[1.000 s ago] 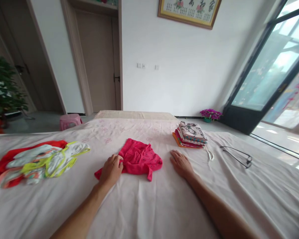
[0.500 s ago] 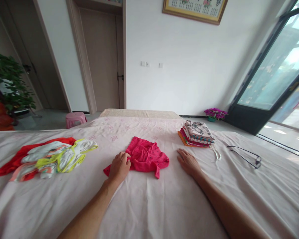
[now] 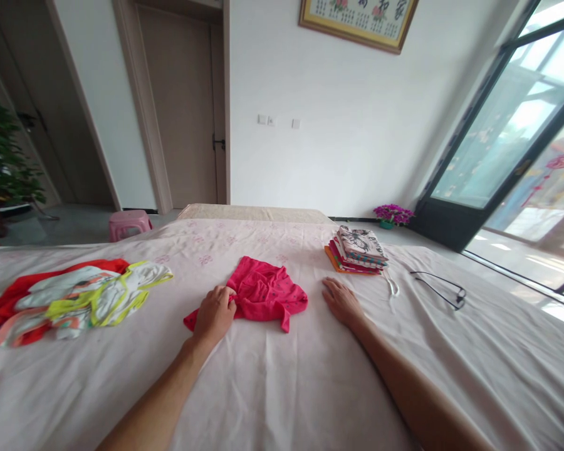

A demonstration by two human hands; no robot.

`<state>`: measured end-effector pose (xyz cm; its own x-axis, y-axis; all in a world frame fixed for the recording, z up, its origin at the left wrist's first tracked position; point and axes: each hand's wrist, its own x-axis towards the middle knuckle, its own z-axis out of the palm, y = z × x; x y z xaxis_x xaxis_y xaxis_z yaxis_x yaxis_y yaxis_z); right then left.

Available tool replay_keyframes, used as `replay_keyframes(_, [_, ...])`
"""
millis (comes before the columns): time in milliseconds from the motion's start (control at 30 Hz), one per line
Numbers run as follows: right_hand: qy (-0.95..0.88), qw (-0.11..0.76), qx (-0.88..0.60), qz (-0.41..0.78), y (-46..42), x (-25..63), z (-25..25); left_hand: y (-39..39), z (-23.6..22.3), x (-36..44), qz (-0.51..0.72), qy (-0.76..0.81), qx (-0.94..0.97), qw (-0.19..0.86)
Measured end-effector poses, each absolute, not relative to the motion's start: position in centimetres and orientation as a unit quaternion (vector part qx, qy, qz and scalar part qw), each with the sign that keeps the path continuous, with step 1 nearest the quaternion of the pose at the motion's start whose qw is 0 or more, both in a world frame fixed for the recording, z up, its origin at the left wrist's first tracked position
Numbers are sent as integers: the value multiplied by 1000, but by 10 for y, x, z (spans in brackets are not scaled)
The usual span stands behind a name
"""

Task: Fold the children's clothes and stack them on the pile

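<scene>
In the head view, a crimson-pink fabric garment with small dark spots (image 3: pixel 267 293) lies rumpled near the middle of the frame, on a pale pink floral sheet (image 3: pixel 282 394). A narrow strip of the garment sticks out at its lower right, and another end shows past the wrist on the left. The left hand (image 3: pixel 215 311), left of centre, has its fingers curled in and holds the garment's left edge. The right hand (image 3: pixel 343 302), right of centre, holds nothing; it rests palm down on the sheet with its fingers extended, apart from the garment.

Just beyond the right hand, toward the upper right, stands a neat stack of folded multicoloured cloth (image 3: pixel 360 249), with a white print on top and orange at the bottom. A thin white cord (image 3: pixel 393 287) lies beside it. Farther right on the sheet are black thin-framed eyeglasses (image 3: pixel 459 299). At the left of the frame, a loose heap of red, white and yellow-trimmed clothes (image 3: pixel 91 294) is spread out, well apart from the left hand. Behind it stands a pink plastic stool (image 3: pixel 130 223); purple flowers in a green pot (image 3: pixel 393 215) sit beyond the stack.
</scene>
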<state>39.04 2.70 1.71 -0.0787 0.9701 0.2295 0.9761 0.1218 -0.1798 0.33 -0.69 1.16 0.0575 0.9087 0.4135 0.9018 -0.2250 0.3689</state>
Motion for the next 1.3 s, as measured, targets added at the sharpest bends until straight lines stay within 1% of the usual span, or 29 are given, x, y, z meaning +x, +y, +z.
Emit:
replay_keyframes(567, [-723, 135, -677, -1, 23, 389, 20, -6, 11, 3, 280, 624, 730, 7])
replay_keyframes(800, [-726, 143, -672, -23, 23, 386, 18, -4, 12, 3, 272, 617, 738, -12])
replay_keyframes(933, [-724, 142, -674, -38, 21, 383, 19, -1, 10, -2, 248, 584, 773, -15])
replay_keyframes(1100, [-725, 131, -674, -40, 21, 384, 17, 3, 5, -3, 293, 594, 749, 18])
replay_keyframes(1300, [-741, 118, -660, -40, 19, 387, 17, 4, 1, -1, 330, 610, 720, 21])
